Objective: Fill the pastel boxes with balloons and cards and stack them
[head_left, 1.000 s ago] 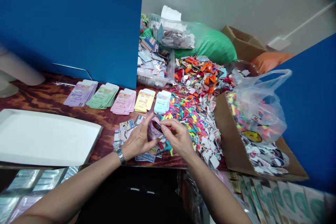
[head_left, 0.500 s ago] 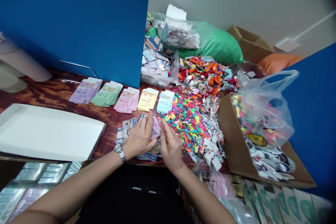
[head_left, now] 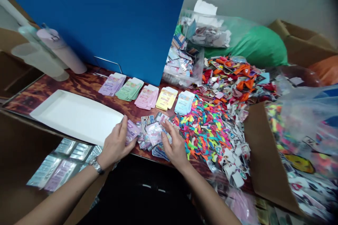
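My left hand (head_left: 116, 144), with a watch on its wrist, grips a small purple carton (head_left: 132, 132) between thumb and fingers, near the right end of the white tray. My right hand (head_left: 174, 145) is over the loose cards, its thumb and fingers apart. Close to its fingertips lies a shiny pale card (head_left: 154, 133); I cannot tell whether they touch it. Other printed cards (head_left: 147, 121) lie in a loose pile between the hands. Behind them stand flat carton stacks in a row: purple (head_left: 112, 85), green (head_left: 130, 89), pink (head_left: 146, 97), yellow (head_left: 166, 98) and blue (head_left: 184, 103).
The white tray (head_left: 76, 116) lies at the left. Bright small clips (head_left: 208, 126) heap up right of the cards, beside a cardboard box (head_left: 266, 154). A blue partition (head_left: 105, 17) rises behind. Bottles (head_left: 62, 49) stand at the back left.
The hands have moved apart. My left hand has gone left with the purple carton, and my right hand has let go of it. The camera view has turned left.
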Motion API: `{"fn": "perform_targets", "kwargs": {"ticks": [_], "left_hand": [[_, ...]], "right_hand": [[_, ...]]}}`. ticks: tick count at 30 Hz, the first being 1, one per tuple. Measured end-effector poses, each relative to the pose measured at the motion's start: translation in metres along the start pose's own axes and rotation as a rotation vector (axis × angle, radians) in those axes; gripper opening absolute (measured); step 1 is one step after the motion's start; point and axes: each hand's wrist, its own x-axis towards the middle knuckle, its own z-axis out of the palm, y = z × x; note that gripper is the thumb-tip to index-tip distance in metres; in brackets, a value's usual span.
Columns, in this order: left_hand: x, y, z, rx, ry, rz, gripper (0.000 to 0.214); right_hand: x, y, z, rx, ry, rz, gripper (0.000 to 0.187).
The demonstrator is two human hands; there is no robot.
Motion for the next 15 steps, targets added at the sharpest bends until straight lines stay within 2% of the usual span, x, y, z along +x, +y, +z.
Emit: {"fn": "perform_targets", "kwargs": {"ticks": [4,8,11,15], "left_hand": [[-0.002,-0.04,-0.014,0.154,0.001,-0.161,0.089],[-0.002,-0.065,-0.038,0.311,0.006,-0.319,0.089],[-0.004,-0.069,-0.049,0.407,-0.018,-0.38,0.086],[-0.003,-0.062,-0.044,0.429,-0.103,-0.339,0.079]], "right_hand": [[0.002,0.003,0.005,-0.014,-0.046,-0.053,0.046],[0.001,0.005,0.011,-0.008,-0.074,-0.061,0.044],[0.001,0.004,0.015,0.018,-0.104,-0.062,0.043],[0.004,0.001,0.019,0.029,-0.142,-0.098,0.043]]}}
